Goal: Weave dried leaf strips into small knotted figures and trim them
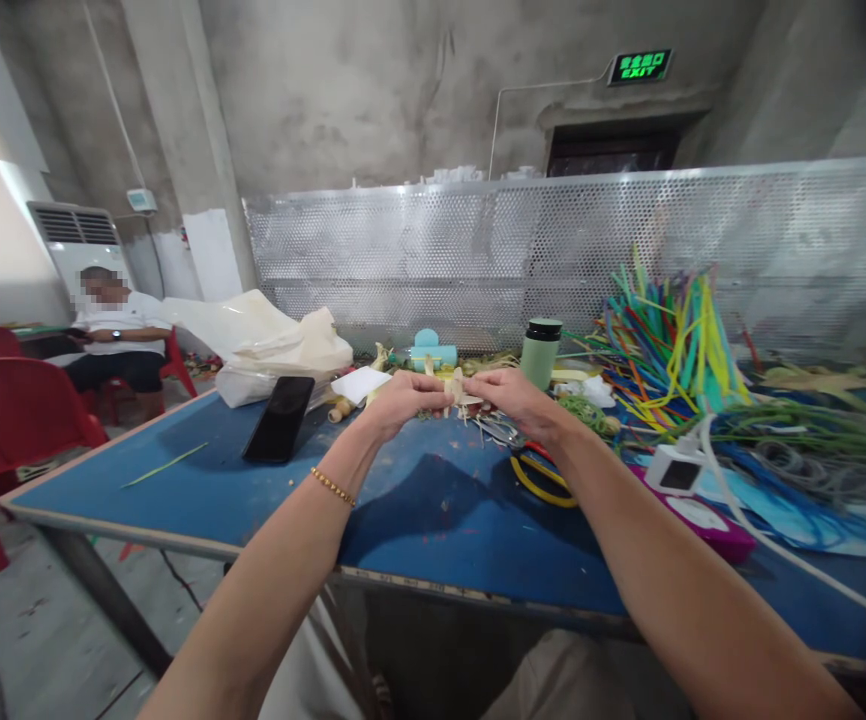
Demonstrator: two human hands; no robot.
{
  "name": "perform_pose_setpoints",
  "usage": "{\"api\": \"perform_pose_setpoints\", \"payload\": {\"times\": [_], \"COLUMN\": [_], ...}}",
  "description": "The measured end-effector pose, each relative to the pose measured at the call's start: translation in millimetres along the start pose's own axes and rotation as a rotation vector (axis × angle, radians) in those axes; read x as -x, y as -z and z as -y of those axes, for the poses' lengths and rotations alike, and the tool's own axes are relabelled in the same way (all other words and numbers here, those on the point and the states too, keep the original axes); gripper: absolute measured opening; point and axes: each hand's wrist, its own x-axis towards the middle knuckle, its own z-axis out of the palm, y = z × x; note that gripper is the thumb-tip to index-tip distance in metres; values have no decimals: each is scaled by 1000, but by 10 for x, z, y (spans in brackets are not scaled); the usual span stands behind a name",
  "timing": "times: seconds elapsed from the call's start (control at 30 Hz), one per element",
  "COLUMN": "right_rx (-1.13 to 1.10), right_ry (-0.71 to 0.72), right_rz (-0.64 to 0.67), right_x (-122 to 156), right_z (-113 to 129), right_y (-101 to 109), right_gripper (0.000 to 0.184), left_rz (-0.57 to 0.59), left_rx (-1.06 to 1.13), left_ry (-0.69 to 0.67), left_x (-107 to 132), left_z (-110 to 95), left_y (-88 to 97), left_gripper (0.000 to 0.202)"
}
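Above the middle of the blue table (418,520), a small pale straw-coloured woven piece (455,384) is pinched between both of my hands. My left hand (412,394), with a gold bead bracelet on its wrist, has thumb and fingers closed on the piece's left side. My right hand (512,394) grips its right side with the fingertips. Thin strips stick out of the piece; its exact shape is too small to make out. Under my right wrist lie scissors (542,480) with yellow and red handles.
A black phone (279,420) and a plastic bag (275,340) are to the left. A green tumbler (541,352), colourful strips (680,340), a white charger (674,468) with cable and a purple box (718,530) are to the right. A person (122,320) sits far left beside red chairs (20,410).
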Motion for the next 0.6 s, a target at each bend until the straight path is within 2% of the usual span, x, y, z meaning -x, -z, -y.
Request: {"api": "perform_pose_setpoints", "payload": {"times": [0.1,0.17,0.33,0.4,0.5,0.6], "right_rx": [13,99,522,624,602,529], "right_ry": [25,68,321,411,430,376], "right_rz": [25,13,-161,-222,-219,-176], "right_x": [34,42,25,29,44,50], "right_z": [37,61,93,109,133,134], "right_y": [32,49,9,-29,-64,-70], "right_gripper": [40,37,21,17,21,28], "left_rz": [19,17,-56,-109,-152,-148], "left_rx": [-8,0,19,32,36,12], "left_ry": [24,34,103,131,137,116], "left_x": [20,24,-5,-18,-27,-22], "left_z": [-32,-40,1,21,31,23], "left_y": [-14,-25,-33,-28,-21,-25], "left_gripper": [18,17,14,12,11,11]}}
